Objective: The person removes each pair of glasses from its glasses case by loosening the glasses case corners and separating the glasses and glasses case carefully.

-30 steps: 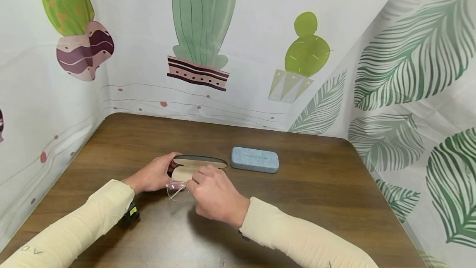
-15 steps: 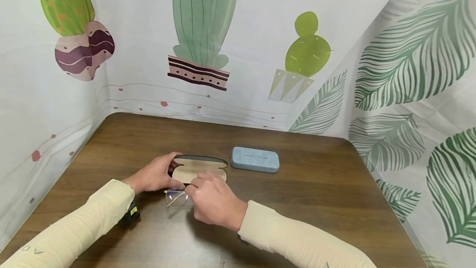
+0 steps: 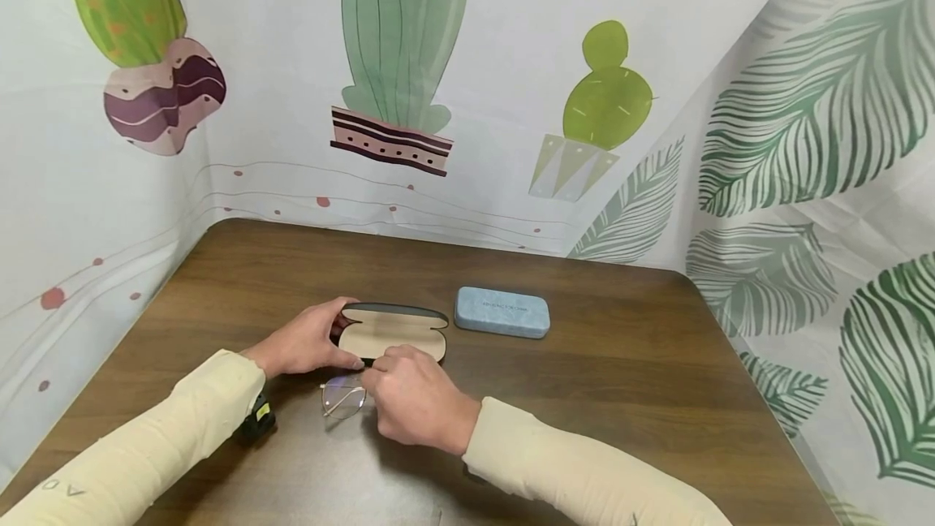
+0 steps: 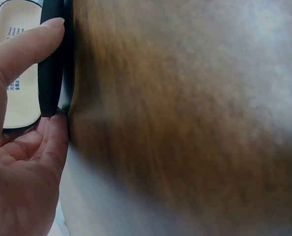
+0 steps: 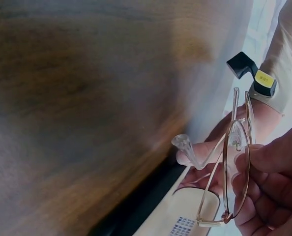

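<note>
An open glasses case [image 3: 390, 340] with a cream lining and dark rim sits on the table. My left hand [image 3: 307, 341] grips its left end; in the left wrist view the thumb lies over the black edge [image 4: 51, 93] and the fingers reach beneath. Just in front of the case, my right hand [image 3: 420, 396] pinches a pair of thin gold-framed glasses [image 3: 345, 398]. One lens sticks out to the left of that hand, while the rest is hidden in the head view. In the right wrist view the glasses [image 5: 225, 177] show clear temple tips, held between thumb and fingers.
A closed blue glasses case [image 3: 501, 312] lies to the right of the open one. The brown wooden table [image 3: 621, 396] meets a white printed cloth [image 3: 504, 104] at its back and sides. A black wrist camera [image 3: 257, 419] hangs under the left sleeve.
My right hand has drawn the glasses down from the open case, toward me and slightly left. The left thumb has shifted a little along the case's front edge.
</note>
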Tool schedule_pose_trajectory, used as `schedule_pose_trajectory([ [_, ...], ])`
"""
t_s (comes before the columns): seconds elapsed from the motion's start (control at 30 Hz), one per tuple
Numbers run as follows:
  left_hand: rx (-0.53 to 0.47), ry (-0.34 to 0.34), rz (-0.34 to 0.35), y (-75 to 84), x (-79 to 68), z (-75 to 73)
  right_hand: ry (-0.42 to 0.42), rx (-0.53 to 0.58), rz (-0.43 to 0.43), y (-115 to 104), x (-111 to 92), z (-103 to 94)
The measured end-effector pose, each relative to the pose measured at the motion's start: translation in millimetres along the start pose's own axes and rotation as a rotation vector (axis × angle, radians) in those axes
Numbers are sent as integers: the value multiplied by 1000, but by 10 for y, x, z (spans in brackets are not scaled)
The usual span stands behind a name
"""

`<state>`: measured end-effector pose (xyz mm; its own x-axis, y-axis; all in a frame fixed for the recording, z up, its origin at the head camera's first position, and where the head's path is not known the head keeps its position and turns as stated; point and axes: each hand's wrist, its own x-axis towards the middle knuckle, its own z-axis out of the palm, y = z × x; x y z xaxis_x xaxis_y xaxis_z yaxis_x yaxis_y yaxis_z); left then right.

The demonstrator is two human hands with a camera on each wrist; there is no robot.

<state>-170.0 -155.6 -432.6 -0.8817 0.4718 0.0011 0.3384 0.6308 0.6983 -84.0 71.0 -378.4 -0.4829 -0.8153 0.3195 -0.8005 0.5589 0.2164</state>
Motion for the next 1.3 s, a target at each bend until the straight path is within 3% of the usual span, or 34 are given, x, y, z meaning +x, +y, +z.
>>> schedule_pose_trajectory([
  [1.3, -21, -11, 4, -26, 30, 5, -87, 106, 8, 59, 8, 216],
])
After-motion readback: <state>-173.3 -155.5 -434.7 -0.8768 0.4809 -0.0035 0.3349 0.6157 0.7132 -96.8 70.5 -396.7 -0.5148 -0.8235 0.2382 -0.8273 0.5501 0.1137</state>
